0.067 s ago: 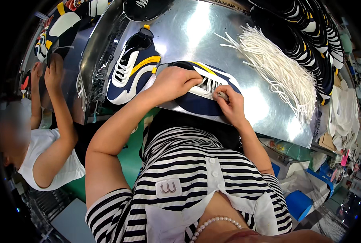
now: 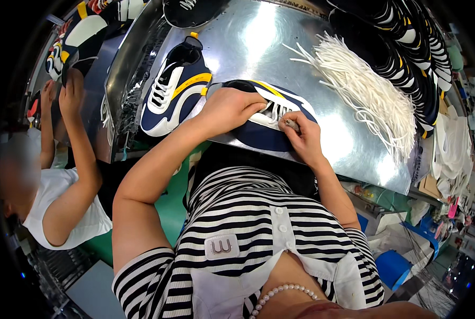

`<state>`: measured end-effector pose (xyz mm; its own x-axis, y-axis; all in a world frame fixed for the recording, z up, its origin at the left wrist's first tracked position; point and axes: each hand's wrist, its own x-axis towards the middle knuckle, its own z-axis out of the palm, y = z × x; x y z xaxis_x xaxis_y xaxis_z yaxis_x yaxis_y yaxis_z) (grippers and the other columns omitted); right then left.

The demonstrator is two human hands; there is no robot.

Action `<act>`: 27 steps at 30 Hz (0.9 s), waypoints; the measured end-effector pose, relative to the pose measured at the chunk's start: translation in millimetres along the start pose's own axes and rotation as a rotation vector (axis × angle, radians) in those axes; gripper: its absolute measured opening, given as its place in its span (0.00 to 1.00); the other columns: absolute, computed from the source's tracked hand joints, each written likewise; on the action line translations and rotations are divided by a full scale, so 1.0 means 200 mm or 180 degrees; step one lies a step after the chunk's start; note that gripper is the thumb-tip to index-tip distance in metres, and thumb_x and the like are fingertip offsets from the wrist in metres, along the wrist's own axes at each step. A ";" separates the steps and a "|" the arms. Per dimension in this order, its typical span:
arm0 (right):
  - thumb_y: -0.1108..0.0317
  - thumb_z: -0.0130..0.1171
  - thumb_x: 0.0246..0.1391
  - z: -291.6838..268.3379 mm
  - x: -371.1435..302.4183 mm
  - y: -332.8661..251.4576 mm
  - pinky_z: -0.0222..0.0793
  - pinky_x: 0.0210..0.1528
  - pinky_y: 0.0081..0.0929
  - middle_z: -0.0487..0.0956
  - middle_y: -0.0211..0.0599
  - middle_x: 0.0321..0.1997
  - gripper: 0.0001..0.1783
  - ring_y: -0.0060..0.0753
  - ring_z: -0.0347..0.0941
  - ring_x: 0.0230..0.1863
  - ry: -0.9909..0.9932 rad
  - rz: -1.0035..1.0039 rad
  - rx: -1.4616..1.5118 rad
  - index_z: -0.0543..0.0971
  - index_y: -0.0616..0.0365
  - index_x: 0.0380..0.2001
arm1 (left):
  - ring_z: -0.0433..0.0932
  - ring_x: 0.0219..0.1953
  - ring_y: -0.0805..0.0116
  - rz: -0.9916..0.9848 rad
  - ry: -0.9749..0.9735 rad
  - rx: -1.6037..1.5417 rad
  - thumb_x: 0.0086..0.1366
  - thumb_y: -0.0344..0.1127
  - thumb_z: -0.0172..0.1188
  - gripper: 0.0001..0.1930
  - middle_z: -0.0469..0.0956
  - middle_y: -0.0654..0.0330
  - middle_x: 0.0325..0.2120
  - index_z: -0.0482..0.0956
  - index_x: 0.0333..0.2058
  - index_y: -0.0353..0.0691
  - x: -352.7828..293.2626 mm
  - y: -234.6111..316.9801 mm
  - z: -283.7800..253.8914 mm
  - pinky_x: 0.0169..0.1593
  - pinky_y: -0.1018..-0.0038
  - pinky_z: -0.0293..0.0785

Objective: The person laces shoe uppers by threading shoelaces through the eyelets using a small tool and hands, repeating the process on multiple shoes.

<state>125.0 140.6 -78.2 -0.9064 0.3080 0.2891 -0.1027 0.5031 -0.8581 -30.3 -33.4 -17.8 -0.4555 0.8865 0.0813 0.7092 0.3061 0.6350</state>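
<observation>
A navy and white sneaker point(image 2: 258, 137) with a yellow stripe lies on its side at the near edge of the metal table, toe to the right. White lace point(image 2: 278, 112) crosses part of its opening. My left hand point(image 2: 233, 110) is closed in a pinch at the white eyelet edge. Close by, my right hand point(image 2: 304, 136) pinches a small greyish piece point(image 2: 291, 125) beside the laces; its kind is hidden by the fingers. A matching sneaker point(image 2: 174, 95), laced in white, stands to the left of my left hand.
A thick bundle of white shoelaces point(image 2: 370, 90) lies on the table point(image 2: 333, 154) to the right. Stacked dark sneakers point(image 2: 402, 58) line the far right edge. A round black dish point(image 2: 192, 11) sits at the back. At the left, a co-worker point(image 2: 67, 207) handles another shoe point(image 2: 83, 50).
My right fingertips have shifted very slightly left at the laces. My left hand and both sneakers stay where they were. The co-worker's hand has moved slightly.
</observation>
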 end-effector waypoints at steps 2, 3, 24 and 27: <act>0.71 0.60 0.56 -0.02 0.02 -0.04 0.65 0.27 0.17 0.78 0.32 0.28 0.08 0.17 0.70 0.26 0.0116 0.0411 0.0375 0.76 0.57 0.39 | 0.78 0.31 0.54 0.0578 0.0600 0.0329 0.61 0.35 0.59 0.09 0.80 0.56 0.26 0.81 0.40 0.41 -0.07 -0.02 0.01 0.37 0.65 0.71; 0.73 0.56 0.59 -0.04 0.03 -0.12 0.57 0.28 0.12 0.69 0.21 0.27 0.06 0.11 0.60 0.26 0.0271 0.0940 0.0724 0.75 0.59 0.40 | 0.77 0.33 0.53 0.1164 0.1170 0.0648 0.61 0.30 0.60 0.11 0.80 0.56 0.28 0.80 0.42 0.38 -0.11 -0.02 0.01 0.39 0.67 0.71; 0.65 0.46 0.67 -0.25 0.14 0.01 0.51 0.23 0.13 0.67 0.23 0.22 0.11 0.13 0.56 0.20 0.0776 0.1472 0.1984 0.72 0.59 0.46 | 0.79 0.43 0.46 -0.0479 0.1385 0.0303 0.60 0.40 0.61 0.22 0.79 0.38 0.38 0.73 0.41 0.21 0.55 0.12 -0.74 0.46 0.62 0.75; 0.67 0.47 0.65 -0.19 0.09 0.14 0.63 0.29 0.20 0.72 0.30 0.24 0.11 0.21 0.65 0.24 0.0472 0.1151 0.0563 0.73 0.62 0.43 | 0.79 0.45 0.46 -0.1762 0.0887 0.1204 0.59 0.48 0.63 0.32 0.79 0.38 0.38 0.71 0.46 0.19 0.87 -0.54 -0.86 0.45 0.60 0.75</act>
<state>121.1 190.2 -80.9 -0.8296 0.5583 0.0029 0.1306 0.1990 -0.9713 -278.9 27.3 59.1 -0.8860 0.4609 0.0497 0.4496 0.8282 0.3346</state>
